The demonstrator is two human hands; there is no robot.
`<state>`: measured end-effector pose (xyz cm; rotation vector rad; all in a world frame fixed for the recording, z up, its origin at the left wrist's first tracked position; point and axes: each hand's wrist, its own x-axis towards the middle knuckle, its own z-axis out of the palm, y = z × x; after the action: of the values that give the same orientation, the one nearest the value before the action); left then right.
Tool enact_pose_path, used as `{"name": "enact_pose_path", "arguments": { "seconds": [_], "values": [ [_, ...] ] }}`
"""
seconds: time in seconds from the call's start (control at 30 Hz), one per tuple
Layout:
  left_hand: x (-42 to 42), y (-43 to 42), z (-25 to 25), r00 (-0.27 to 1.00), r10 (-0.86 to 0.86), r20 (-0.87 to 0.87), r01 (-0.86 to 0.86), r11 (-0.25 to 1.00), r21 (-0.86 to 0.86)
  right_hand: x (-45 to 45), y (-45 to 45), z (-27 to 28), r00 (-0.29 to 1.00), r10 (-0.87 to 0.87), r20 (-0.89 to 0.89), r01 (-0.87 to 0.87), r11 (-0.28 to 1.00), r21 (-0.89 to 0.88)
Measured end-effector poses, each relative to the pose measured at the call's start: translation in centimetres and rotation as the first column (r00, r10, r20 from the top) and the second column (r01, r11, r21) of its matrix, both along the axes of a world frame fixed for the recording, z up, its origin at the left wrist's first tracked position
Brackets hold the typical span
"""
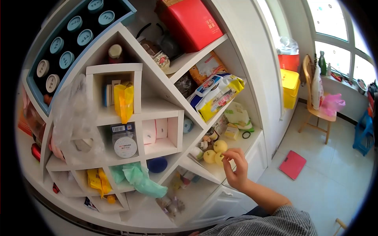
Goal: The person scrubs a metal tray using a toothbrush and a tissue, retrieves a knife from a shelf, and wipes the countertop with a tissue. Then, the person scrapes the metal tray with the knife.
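Observation:
My right hand (pixel 235 168) reaches in from the lower right, with thumb and fingers bent into a pinch. Its fingertips are at the edge of a round yellow fruit (pixel 219 158); whether they grip it or something small is hidden. Two similar pale yellow fruits, one beside it (pixel 209 156) and one just above (pixel 220 146), sit on the same shelf (pixel 256 142). Small jars and packets crowd behind them, with a black ring (pixel 246 135) and a white-and-green bag (pixel 238 114) farther back. My left hand is out of sight.
White slanted shelving (pixel 197 128) fills the left and middle. A wet-wipes pack (pixel 216 94) overhangs the shelf above the fruit; a red box (pixel 193 25) stands higher. Turquoise plastic (pixel 143 179) hangs from a cubby. To the right are a wooden chair (pixel 315 112) and a pink scale-like square (pixel 292 165) on the floor.

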<state>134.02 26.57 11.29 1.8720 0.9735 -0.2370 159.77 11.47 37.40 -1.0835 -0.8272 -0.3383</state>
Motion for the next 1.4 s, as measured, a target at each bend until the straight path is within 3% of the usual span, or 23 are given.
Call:
{"name": "enact_pose_path", "arguments": {
  "seconds": [0.23,0.37,0.53,0.63,0.73,0.83,1.03,1.13,1.4],
  "values": [
    [1.8,-0.9,1.0,0.992,0.129,0.0,-0.129,0.99,0.062,2.6,0.4,-0.2,0.99,0.14,0.0,-0.14,0.99,0.031],
    [2.3,-0.3,2.0,0.983,0.184,0.006,-0.183,0.98,0.082,3.1,1.0,-0.2,0.991,0.132,0.023,-0.132,0.991,0.033],
    [2.6,0.8,2.9,0.976,0.218,0.003,-0.217,0.97,0.107,3.1,1.9,0.6,0.972,0.196,0.133,-0.203,0.978,0.044],
    [2.7,1.5,3.3,0.973,0.229,0.008,-0.228,0.967,0.115,4.7,2.5,4.1,0.936,0.094,0.339,-0.134,0.986,0.097],
    [2.3,1.9,3.5,0.971,0.24,0.015,-0.24,0.963,0.126,7.7,2.3,11.5,0.724,-0.275,0.633,0.218,0.961,0.168],
    [1.9,2.4,3.5,0.97,0.243,0.02,-0.243,0.961,0.131,9.1,2.7,20.4,0.51,-0.419,0.751,0.311,0.904,0.294],
    [1.0,2.9,3.0,0.968,0.247,0.038,-0.25,0.959,0.131,9.2,6.0,30.8,0.273,-0.317,0.908,0.441,0.88,0.175],
    [0.7,3.1,2.8,0.968,0.248,0.047,-0.252,0.959,0.128,9.4,6.7,32.2,0.141,-0.273,0.952,0.502,0.848,0.169],
    [0.0,3.1,1.3,0.969,0.241,0.059,-0.246,0.962,0.122,9.8,6.6,34.1,-0.05,-0.078,0.996,0.613,0.785,0.092]
  ]
}}
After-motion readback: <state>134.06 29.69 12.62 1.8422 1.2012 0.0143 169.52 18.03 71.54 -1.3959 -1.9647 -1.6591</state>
